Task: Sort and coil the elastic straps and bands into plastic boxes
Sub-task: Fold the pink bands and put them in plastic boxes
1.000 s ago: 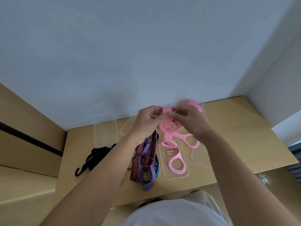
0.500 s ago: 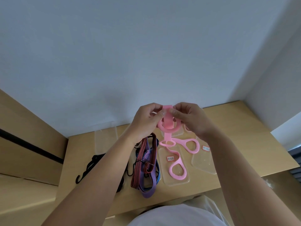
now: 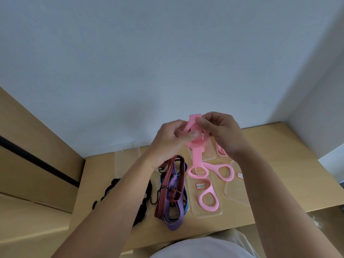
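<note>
1. A soft pink rubbery strap of flat linked rings [image 3: 197, 161] hangs above the wooden tabletop [image 3: 275, 164].
2. Left hand [image 3: 172, 138] and right hand [image 3: 221, 133] pinch its folded top end.
3. Its lower rings trail onto a clear plastic box lid [image 3: 204, 213].

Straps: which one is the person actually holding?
The pink strap with ring loops, pinched at its upper end by the left hand and right hand. The red-striped strap, purple strap and black strap lie on the table, untouched.
</note>
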`<act>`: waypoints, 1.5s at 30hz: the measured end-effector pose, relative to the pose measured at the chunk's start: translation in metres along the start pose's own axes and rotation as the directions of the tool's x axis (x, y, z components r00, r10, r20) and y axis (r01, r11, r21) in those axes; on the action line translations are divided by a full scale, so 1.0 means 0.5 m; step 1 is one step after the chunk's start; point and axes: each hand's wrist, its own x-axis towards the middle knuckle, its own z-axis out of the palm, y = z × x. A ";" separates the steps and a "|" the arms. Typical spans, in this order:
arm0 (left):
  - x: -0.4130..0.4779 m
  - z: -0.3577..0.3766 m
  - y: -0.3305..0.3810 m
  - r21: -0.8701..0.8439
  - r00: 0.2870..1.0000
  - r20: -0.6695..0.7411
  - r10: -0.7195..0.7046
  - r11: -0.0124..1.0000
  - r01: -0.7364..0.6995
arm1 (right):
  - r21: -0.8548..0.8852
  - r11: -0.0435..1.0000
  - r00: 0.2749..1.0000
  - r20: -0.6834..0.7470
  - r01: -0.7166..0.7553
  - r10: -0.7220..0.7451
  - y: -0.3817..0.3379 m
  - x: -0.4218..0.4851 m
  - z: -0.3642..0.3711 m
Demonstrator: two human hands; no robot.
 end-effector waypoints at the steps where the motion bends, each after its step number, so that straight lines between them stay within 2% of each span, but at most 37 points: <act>1: -0.003 0.001 -0.005 -0.017 0.999 0.029 -0.019 1.000 0.019 | -0.007 1.000 1.000 -0.018 0.006 -0.006 -0.003 0.002 0.003; 3: -0.008 0.005 -0.017 -0.069 0.996 0.080 -0.025 0.997 0.030 | -0.013 1.000 0.999 -0.050 0.013 -0.013 -0.009 0.008 0.010; 7: -0.014 0.006 -0.031 -0.159 0.998 0.040 -0.041 0.986 0.047 | -0.057 0.998 0.997 -0.073 0.033 -0.037 -0.015 0.018 0.015; 10: -0.015 0.003 -0.030 -0.209 0.996 0.077 -0.041 0.976 0.056 | -0.101 0.994 0.995 -0.081 0.045 -0.053 -0.018 0.019 0.013; 15: -0.015 0.003 -0.026 -0.185 0.996 0.073 -0.057 0.980 0.069 | -0.190 0.979 0.995 -0.063 0.068 -0.081 -0.027 0.019 0.018; 21: -0.020 0.007 -0.023 -0.251 0.994 0.089 -0.057 0.965 0.078 | -0.246 0.965 0.993 -0.049 0.090 -0.105 -0.030 0.021 0.025; 25: -0.023 0.010 -0.026 -0.204 0.995 0.070 -0.071 0.975 0.084 | -0.300 0.950 0.994 -0.036 0.086 -0.102 -0.029 0.021 0.025; 31: -0.024 0.009 -0.034 -0.148 0.997 0.048 -0.068 0.986 0.074 | -0.307 0.949 0.997 -0.010 0.074 -0.081 -0.030 0.021 0.030; 34: -0.023 0.005 -0.036 -0.200 0.994 0.079 -0.081 0.975 0.096 | -0.257 0.965 0.998 -0.001 0.062 -0.065 -0.030 0.019 0.033; 39: -0.030 0.013 -0.046 -0.253 0.990 0.086 -0.110 0.959 0.129 | -0.294 0.954 0.997 -0.040 0.055 -0.070 -0.033 0.020 0.031; 43: -0.039 0.014 -0.056 -0.303 0.984 0.128 -0.125 0.939 0.159 | -0.306 0.948 0.988 -0.092 0.089 -0.122 -0.043 0.019 0.027; 45: -0.039 0.012 -0.052 -0.343 0.982 0.132 -0.139 0.923 0.176 | -0.292 0.948 0.987 -0.064 0.125 -0.150 -0.053 0.013 0.023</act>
